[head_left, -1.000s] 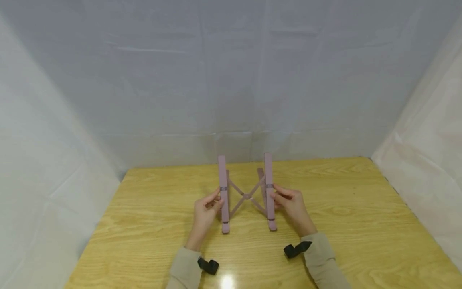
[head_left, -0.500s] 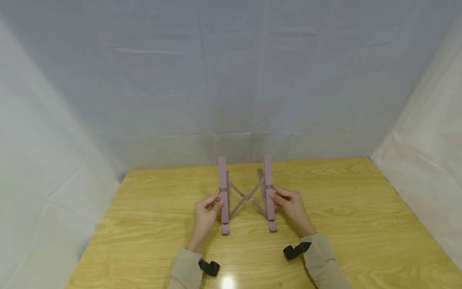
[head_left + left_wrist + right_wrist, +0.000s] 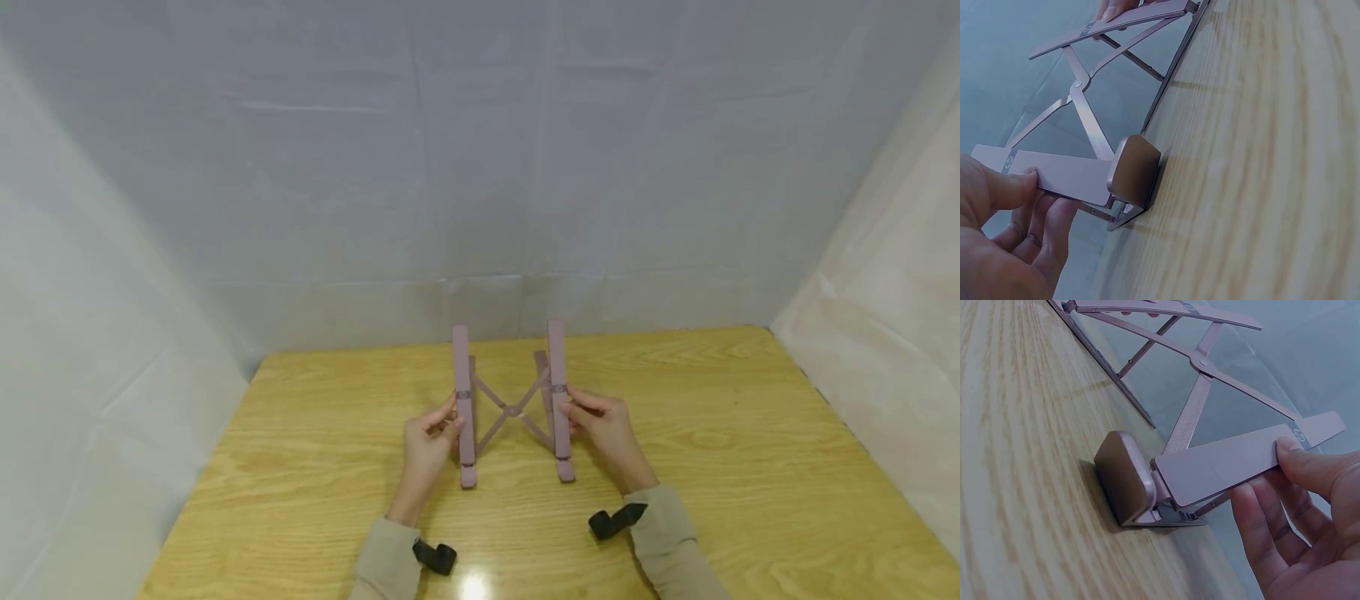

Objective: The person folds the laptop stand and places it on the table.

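A pink folding laptop stand (image 3: 462, 367) stands unfolded on the table, its two long arms raised at a slant and joined by an X-shaped brace (image 3: 512, 410). My left hand (image 3: 427, 450) pinches the left arm between thumb and fingers, just below its dark band. On the other side my right hand (image 3: 611, 433) grips the right arm the same way. In the left wrist view a front lip (image 3: 1135, 169) turns up at the end of the near arm, and the base rail rests on the wood. The right wrist view has the matching lip (image 3: 1124, 475) and a support strut under the arm.
The wooden table (image 3: 337, 500) carries the stand near its back edge. A pale sheet (image 3: 480, 167) hangs behind, with more sheeting at both sides. Black straps with small cameras (image 3: 435, 557) sit on both sleeves.
The stand's raised arms sit very slightly lower in the head view than a second ago. Both hands keep their hold in nearly the same place.
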A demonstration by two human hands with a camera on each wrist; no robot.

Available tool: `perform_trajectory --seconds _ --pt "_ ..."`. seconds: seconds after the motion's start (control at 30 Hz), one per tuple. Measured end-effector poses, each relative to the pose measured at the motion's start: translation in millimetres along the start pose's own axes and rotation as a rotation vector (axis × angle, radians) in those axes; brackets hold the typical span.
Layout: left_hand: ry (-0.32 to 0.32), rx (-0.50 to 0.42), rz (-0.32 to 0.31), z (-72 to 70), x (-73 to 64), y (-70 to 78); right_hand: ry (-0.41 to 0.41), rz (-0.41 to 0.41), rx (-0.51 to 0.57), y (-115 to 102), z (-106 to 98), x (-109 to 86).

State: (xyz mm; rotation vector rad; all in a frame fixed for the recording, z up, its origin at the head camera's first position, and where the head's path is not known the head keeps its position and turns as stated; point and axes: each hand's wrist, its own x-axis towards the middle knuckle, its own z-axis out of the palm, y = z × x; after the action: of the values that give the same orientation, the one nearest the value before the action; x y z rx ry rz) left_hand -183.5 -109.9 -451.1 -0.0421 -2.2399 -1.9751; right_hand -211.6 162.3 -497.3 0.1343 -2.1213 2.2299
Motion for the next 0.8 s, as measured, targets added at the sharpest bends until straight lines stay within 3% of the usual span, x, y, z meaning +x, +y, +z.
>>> perform_trajectory --seconds 0.27,0.57,0.8 --pt "0.011 0.011 0.034 1.6 0.2 -1.9 -0.010 -0.041 -0.009 0.0 -0.9 -0.1" --pt "0.013 0.027 0.025 1.8 -0.5 -1.4 0.000 -0.059 -0.022 1.4 -0.9 -0.2" --pt "0.016 0.020 0.027 1.0 9.5 -27.5 -0.004 -0.061 -0.028 2.4 -1.1 0.3"
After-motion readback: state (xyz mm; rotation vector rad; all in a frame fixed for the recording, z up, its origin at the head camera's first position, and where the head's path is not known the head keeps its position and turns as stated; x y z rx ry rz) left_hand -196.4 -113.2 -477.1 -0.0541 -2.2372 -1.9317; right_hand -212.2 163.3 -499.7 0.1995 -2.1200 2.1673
